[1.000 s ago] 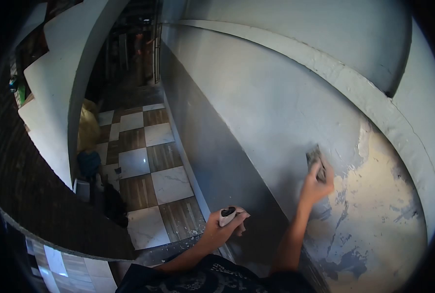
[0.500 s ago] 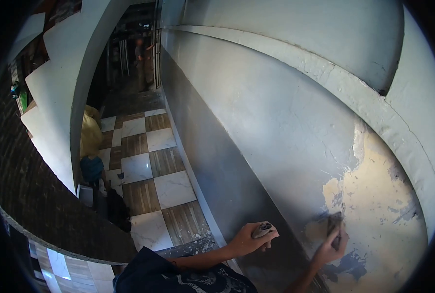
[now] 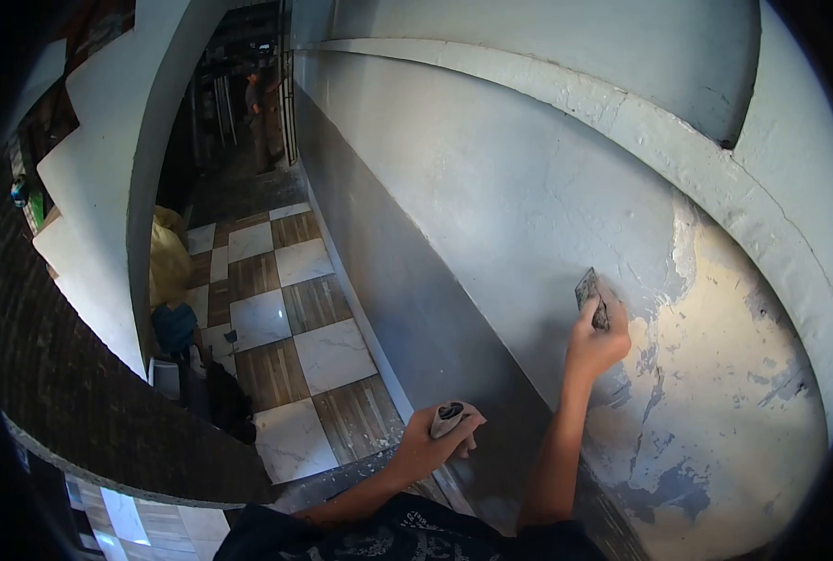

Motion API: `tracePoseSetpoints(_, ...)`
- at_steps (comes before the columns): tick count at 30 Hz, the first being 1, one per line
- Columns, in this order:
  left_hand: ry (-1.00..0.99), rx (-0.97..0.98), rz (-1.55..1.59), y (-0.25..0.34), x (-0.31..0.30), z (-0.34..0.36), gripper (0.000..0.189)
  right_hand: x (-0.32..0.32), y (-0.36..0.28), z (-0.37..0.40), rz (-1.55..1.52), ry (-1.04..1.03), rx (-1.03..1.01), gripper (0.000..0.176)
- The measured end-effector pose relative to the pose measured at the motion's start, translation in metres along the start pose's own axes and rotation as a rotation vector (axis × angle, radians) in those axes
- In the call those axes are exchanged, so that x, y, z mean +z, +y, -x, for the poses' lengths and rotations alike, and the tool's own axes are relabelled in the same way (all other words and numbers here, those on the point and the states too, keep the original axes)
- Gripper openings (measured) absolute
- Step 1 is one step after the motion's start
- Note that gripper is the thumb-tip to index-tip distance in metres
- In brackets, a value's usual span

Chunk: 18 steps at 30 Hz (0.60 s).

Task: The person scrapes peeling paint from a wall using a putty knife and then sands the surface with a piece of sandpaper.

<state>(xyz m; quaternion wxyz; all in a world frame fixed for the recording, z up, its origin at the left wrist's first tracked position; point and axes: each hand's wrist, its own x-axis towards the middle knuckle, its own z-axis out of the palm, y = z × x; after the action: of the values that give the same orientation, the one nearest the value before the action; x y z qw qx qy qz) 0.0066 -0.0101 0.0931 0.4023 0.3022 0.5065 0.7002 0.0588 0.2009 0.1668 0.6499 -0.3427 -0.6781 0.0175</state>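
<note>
My right hand [image 3: 596,341] is raised against the wall [image 3: 491,178] and grips a small scraper [image 3: 588,292], its blade pressed flat on the grey paint at the edge of a bare, peeled patch [image 3: 725,374]. My left hand [image 3: 432,438] hangs lower, away from the wall, closed around a rolled-up piece of something like sandpaper [image 3: 448,417]. Both forearms reach up from the bottom of the view.
A checkered tile floor [image 3: 285,318] runs along the wall's dark lower band [image 3: 407,309]. Bags and a yellow sack [image 3: 168,262] lie by a white staircase [image 3: 89,206] on the left. A person [image 3: 259,98] stands far down the corridor.
My right hand with the scraper dropped to the lower part of the peeled patch, then rose again to its upper left edge. The left hand stayed closed on the roll.
</note>
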Motion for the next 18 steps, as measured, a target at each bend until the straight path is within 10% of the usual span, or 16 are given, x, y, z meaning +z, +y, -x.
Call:
tracePoseSetpoints(8, 0.108, 0.026, 0.022, -0.009, -0.008, 0.000, 0.013, -0.105, 0.039, 0.038, -0.223, -0.144, 0.466, 0.022)
tracePoseSetpoints(18, -0.165, -0.049, -0.056, -0.007, 0.036, -0.006, 0.011, -0.156, 0.048, 0.058, 0.067, 0.022, 0.281, 0.010)
